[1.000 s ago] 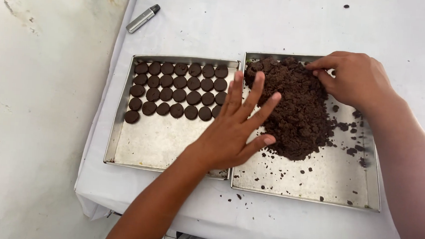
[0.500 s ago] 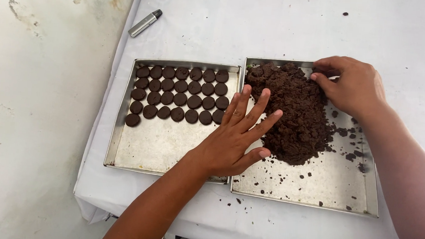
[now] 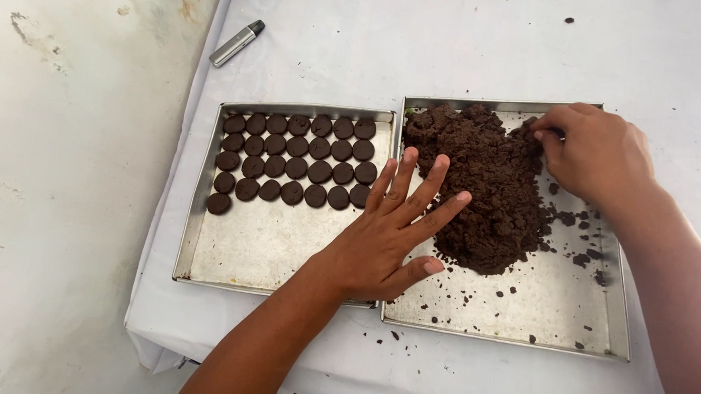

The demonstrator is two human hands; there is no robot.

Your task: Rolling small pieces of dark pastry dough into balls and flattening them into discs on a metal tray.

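Dark discs (image 3: 295,159) filled under half the left tray (image 3: 268,249); most dough (image 3: 487,188) remained at centre-right. The left hand (image 3: 384,239) lay flat, fingers spread, holding nothing; the right hand (image 3: 596,154) pinched dough.

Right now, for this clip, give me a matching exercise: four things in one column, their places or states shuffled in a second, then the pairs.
Things:
1. left hand
2. right hand
3. dark round discs
4. grey pen-like stick

Places or states:
A. in rows in the left tray
B. on the white cloth, beyond the trays
C. flat, fingers spread, across the seam between the trays
D. pinching at the far edge of the dark crumbly heap

Pairs: 1-C, 2-D, 3-A, 4-B
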